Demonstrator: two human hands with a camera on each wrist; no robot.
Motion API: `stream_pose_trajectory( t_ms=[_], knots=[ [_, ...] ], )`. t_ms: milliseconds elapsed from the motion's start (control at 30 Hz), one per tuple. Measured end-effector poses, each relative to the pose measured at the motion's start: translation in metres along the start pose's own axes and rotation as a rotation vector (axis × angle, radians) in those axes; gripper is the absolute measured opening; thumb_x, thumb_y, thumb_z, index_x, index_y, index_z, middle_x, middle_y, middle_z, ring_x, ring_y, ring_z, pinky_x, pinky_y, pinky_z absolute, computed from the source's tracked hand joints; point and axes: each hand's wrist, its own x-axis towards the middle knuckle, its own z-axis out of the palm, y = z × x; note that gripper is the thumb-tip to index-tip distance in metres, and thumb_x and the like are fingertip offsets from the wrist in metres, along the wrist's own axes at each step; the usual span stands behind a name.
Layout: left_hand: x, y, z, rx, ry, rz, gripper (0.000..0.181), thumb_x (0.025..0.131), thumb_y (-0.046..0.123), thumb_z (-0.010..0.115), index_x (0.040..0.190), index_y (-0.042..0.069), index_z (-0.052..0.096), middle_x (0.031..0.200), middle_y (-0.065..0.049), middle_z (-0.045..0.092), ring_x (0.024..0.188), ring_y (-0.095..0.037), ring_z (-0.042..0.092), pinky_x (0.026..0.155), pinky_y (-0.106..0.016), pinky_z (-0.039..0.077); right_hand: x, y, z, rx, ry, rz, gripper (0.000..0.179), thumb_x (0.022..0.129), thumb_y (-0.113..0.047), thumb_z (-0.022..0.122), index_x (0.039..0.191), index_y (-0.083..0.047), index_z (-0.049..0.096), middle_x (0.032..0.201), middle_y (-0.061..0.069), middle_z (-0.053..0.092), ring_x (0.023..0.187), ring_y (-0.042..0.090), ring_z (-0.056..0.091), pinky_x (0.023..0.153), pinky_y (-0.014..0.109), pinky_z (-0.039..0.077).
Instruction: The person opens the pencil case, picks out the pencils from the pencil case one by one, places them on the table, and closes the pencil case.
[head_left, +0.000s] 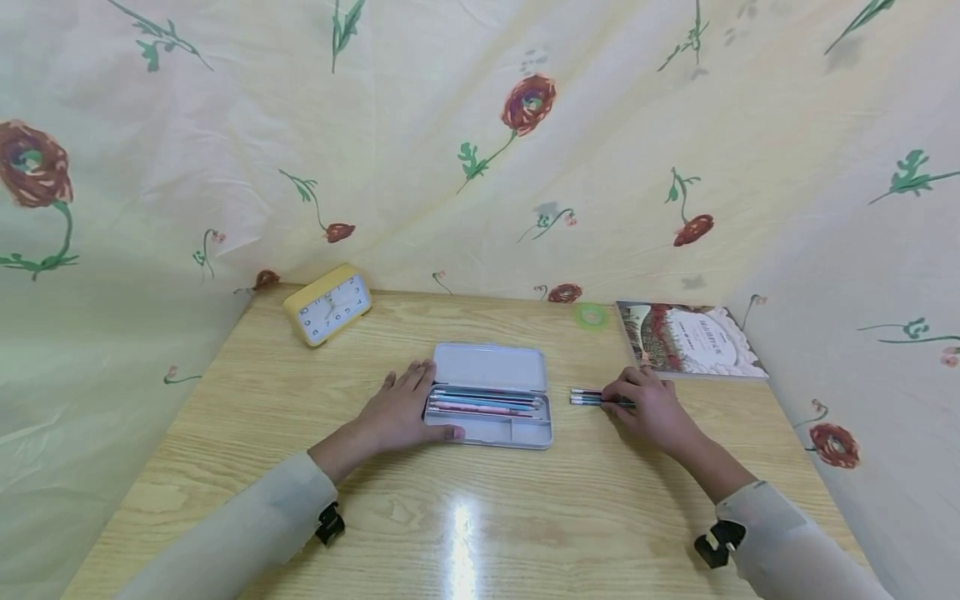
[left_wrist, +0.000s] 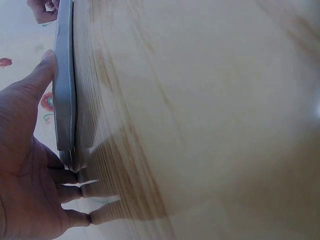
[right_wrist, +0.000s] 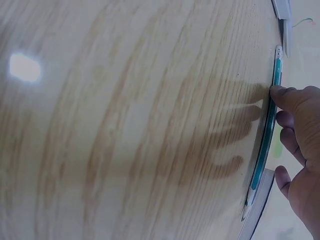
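A pale grey pencil case [head_left: 487,430] lies with its lid [head_left: 491,367] folded back. Several pencils [head_left: 487,405] lie lengthwise in its back compartment. My left hand [head_left: 401,414] rests at the case's left side, fingers fairly straight. Its thumb [left_wrist: 42,75] touches the front wall, seen in the left wrist view. Right of the case, my right hand [head_left: 651,407] pinches a few pencils [head_left: 583,398] lying side by side on the table. The right wrist view shows the thumb pressed on a green pencil [right_wrist: 266,132]; the others are mostly hidden behind it.
A yellow alarm clock [head_left: 330,305] stands at the back left of the wooden table [head_left: 390,533]. Behind my right hand lies a book [head_left: 697,340], with a green ring-shaped roll [head_left: 591,315] to its left. Flowered cloth [head_left: 420,150] hangs along the back and sides.
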Motion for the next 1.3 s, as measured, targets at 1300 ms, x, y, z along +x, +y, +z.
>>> stream_pose_trajectory(
  t_ms=[1300],
  knots=[
    [0.001,-0.002,0.000,0.011,-0.005,0.002,0.135,0.090,0.090,0.064,0.176,0.001,0.012,0.187,-0.017,0.013,0.175,-0.037,0.010,0.142,-0.060,0.009,0.054,-0.105,0.025,0.193,-0.234,-0.159,0.012,0.098,-0.016,0.086,0.110,-0.019,0.086,0.100,-0.005,0.078,0.088,0.011,0.054,0.076,0.031,0.033]
  ],
)
